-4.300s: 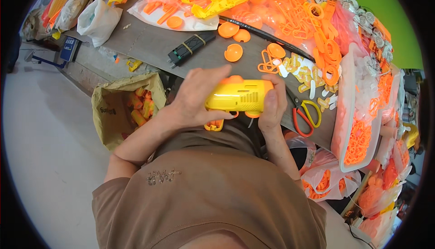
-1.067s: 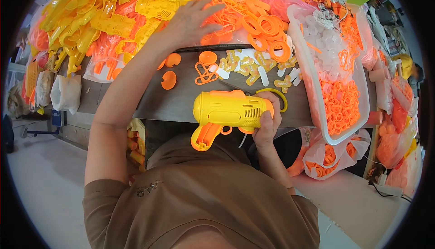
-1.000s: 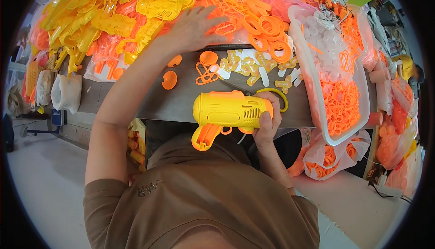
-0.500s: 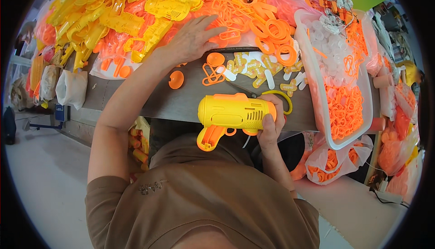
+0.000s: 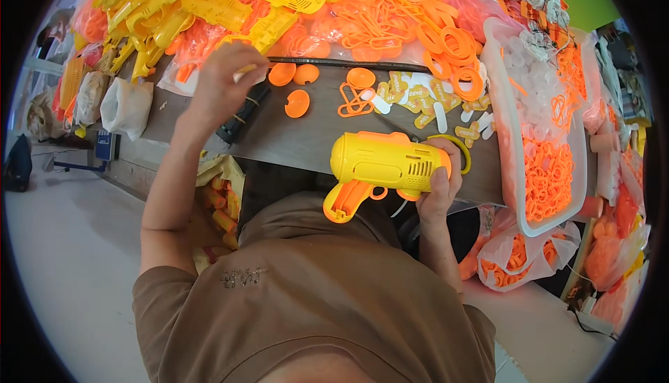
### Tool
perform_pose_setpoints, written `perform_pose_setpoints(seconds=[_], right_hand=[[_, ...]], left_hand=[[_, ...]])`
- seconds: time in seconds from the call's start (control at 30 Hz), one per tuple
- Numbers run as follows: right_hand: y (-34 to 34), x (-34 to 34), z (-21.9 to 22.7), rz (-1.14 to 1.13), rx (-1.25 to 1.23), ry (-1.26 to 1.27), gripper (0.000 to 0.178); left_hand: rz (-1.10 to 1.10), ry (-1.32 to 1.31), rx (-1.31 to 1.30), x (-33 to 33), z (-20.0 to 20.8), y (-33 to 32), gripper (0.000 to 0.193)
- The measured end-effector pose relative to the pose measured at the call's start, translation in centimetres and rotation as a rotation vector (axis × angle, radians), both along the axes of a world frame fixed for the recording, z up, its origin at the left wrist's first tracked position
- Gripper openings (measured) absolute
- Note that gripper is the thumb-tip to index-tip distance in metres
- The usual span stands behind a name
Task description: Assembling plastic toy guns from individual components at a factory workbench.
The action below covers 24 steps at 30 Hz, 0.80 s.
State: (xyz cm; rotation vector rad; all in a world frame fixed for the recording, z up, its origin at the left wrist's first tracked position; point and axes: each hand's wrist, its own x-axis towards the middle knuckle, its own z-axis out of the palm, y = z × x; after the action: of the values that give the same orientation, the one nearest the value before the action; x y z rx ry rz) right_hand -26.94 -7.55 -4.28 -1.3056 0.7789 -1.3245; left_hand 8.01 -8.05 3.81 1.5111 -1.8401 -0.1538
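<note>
My right hand [image 5: 440,181] grips the orange end of a yellow toy gun [image 5: 376,162], a bubble-blaster shape with an orange handle and trigger. The gun is held level above the table's near edge, its handle pointing down and left. My left hand [image 5: 231,82] is raised at the left, fingers curled together around a small pale-yellow bit too blurred to name. Below that hand lies a dark object [image 5: 244,115] with a band around it. Orange round cups [image 5: 297,103] and an orange frame-like piece [image 5: 355,100] rest between my hands.
Yellow shell halves [image 5: 167,6] and orange parts [image 5: 373,24] are heaped at the back. Stickers [image 5: 418,94] lie behind the gun, near a yellow-handled tool [image 5: 465,154]. On the right stands a white bin [image 5: 512,195] of orange rings and clear pieces. A bag [image 5: 523,264] hangs lower right.
My left hand has moved left and toward me from the orange parts, and its spread fingers have curled. The right hand still holds the toy gun. The whole view has shifted slightly.
</note>
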Motion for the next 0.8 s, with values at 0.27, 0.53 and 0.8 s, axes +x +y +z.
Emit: perform_pose_setpoints(seconds=[0.27,0.53,0.8], right_hand=[[0.0,0.0,-0.1,-0.017,-0.025,0.045,0.049],[0.1,0.3,-0.2,-0.038,0.0,0.018,0.05],[0.1,0.6,0.2,-0.043,0.018,-0.002,0.053]], left_hand=[[0.088,-0.428,0.048,-2.2,-3.5,1.3,0.026],[0.064,-0.385,0.023,-2.5,-4.4,1.7,0.031],[0.176,-0.182,-0.186,-0.7,-3.1,3.4,0.02]])
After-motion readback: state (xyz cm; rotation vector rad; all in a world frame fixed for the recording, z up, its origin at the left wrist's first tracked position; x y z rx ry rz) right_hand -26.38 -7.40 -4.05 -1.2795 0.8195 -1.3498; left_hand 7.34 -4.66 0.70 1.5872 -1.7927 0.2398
